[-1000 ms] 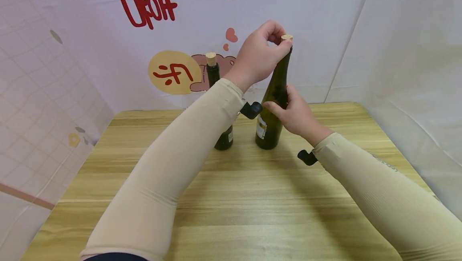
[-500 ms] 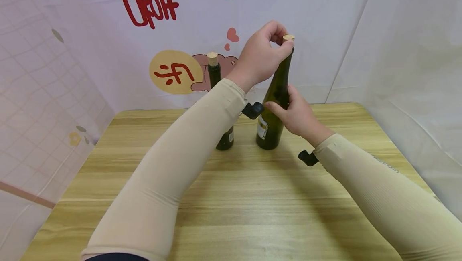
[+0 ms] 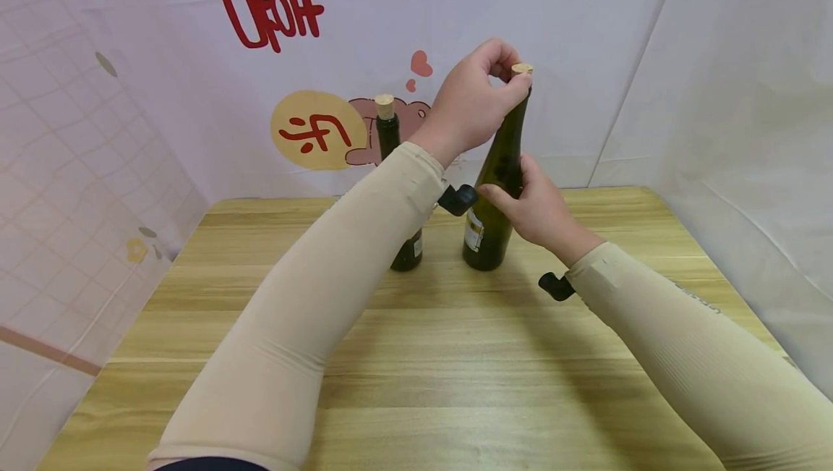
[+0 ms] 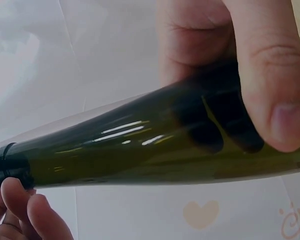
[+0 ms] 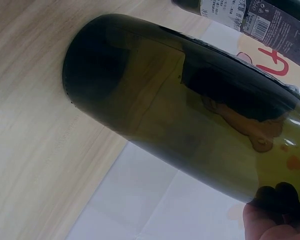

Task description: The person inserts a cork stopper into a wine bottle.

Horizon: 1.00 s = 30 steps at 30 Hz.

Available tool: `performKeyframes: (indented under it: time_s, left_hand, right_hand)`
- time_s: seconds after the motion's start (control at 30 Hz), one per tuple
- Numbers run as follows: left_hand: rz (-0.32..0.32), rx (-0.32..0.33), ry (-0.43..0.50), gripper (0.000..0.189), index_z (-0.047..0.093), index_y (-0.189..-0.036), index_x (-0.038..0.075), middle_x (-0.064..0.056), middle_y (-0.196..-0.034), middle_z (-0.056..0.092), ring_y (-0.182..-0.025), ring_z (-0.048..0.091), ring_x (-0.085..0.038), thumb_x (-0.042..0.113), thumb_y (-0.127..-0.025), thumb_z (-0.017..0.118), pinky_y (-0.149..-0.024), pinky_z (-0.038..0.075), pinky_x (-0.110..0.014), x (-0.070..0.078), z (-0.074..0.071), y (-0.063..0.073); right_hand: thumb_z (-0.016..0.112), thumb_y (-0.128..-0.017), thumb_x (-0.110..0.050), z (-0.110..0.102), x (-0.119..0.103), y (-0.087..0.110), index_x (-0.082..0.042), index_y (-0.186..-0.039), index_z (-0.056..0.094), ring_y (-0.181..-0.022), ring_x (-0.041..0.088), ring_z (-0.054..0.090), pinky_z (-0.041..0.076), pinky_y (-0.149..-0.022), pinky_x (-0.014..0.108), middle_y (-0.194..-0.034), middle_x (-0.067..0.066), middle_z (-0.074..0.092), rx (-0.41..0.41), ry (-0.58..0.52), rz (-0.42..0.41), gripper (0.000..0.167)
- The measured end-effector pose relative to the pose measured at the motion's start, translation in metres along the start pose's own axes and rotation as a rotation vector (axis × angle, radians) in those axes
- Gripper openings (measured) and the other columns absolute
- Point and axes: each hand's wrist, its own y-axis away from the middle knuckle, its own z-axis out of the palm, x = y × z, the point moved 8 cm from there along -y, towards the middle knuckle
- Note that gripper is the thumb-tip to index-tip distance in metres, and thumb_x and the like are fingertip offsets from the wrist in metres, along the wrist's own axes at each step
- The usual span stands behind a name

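A green wine bottle [image 3: 500, 160] stands on the table, slightly tilted in the head view, with a cork [image 3: 522, 68] in its mouth. My left hand [image 3: 471, 98] pinches the cork between thumb and fingers at the bottle's top. Lower down, my right hand [image 3: 536, 203] grips the bottle's body, thumb on the near side and fingers behind. In the left wrist view the bottle neck [image 4: 90, 152] runs between the two hands. From the right wrist, the bottle's base [image 5: 90, 65] shows on the wood.
To the left stands a second dark bottle [image 3: 388, 134] with a cork [image 3: 385, 106] in its neck, partly hidden behind my left sleeve [image 3: 312, 297]. Both rest on a wooden table [image 3: 416, 370]. A printed white curtain [image 3: 553, 15] hangs behind the table's back edge.
The whole head view has shifted very slightly. Both hands keep their hold on the cork and the bottle.
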Motion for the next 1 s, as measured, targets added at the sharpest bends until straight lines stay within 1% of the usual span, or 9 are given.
performKeyframes:
  time_s: [0.2, 0.43, 0.7, 0.83, 1.0]
  left_hand:
    - [-0.011, -0.003, -0.002, 0.012, 0.059, -0.113, 0.019, 0.004, -0.115, 0.064, -0.107, 0.058, -0.009, 0.029, -0.107, 0.06, -0.09, 0.048, -0.024, -0.0009, 0.0006, -0.0011]
    - [0.003, 0.002, -0.021, 0.011, 0.059, -0.113, 0.019, 0.004, -0.114, 0.064, -0.108, 0.058, -0.009, 0.028, -0.107, 0.059, -0.09, 0.048, -0.024, 0.0, 0.0002, -0.0025]
    - [-0.001, -0.007, -0.01, 0.01, 0.058, -0.111, 0.019, 0.004, -0.114, 0.063, -0.107, 0.057, -0.009, 0.028, -0.107, 0.059, -0.091, 0.047, -0.024, -0.0007, 0.0015, -0.0045]
    - [0.01, -0.003, -0.012, 0.01, 0.058, -0.112, 0.018, 0.004, -0.114, 0.063, -0.107, 0.057, -0.009, 0.027, -0.107, 0.059, -0.091, 0.048, -0.025, -0.0009, 0.0017, -0.0052]
    - [0.003, -0.002, -0.017, 0.011, 0.058, -0.113, 0.019, 0.004, -0.115, 0.063, -0.108, 0.057, -0.009, 0.029, -0.108, 0.058, -0.091, 0.047, -0.024, -0.002, 0.0018, -0.0063]
  right_hand:
    - [0.07, -0.101, -0.04, -0.0004, 0.0011, -0.0013, -0.008, -0.142, 0.045, -0.128, 0.033, 0.063, 0.05, -0.109, 0.059, -0.136, 0.014, 0.061, 0.004, 0.004, 0.004, 0.057]
    - [0.07, -0.102, -0.039, -0.0006, 0.001, -0.0023, -0.009, -0.142, 0.045, -0.127, 0.033, 0.063, 0.051, -0.108, 0.059, -0.136, 0.015, 0.061, 0.0, -0.002, -0.004, 0.057]
    - [0.07, -0.101, -0.04, -0.0011, 0.0037, -0.0048, -0.009, -0.142, 0.046, -0.125, 0.033, 0.064, 0.051, -0.107, 0.057, -0.134, 0.014, 0.062, -0.006, -0.007, -0.018, 0.056]
    - [0.07, -0.101, -0.04, -0.0015, 0.0041, -0.0057, -0.009, -0.142, 0.045, -0.126, 0.033, 0.064, 0.051, -0.107, 0.057, -0.134, 0.014, 0.061, -0.008, -0.009, -0.017, 0.057]
    - [0.07, -0.102, -0.039, -0.0014, 0.0036, -0.0067, -0.01, -0.142, 0.045, -0.126, 0.032, 0.063, 0.051, -0.108, 0.058, -0.135, 0.014, 0.061, -0.017, -0.027, -0.019, 0.056]
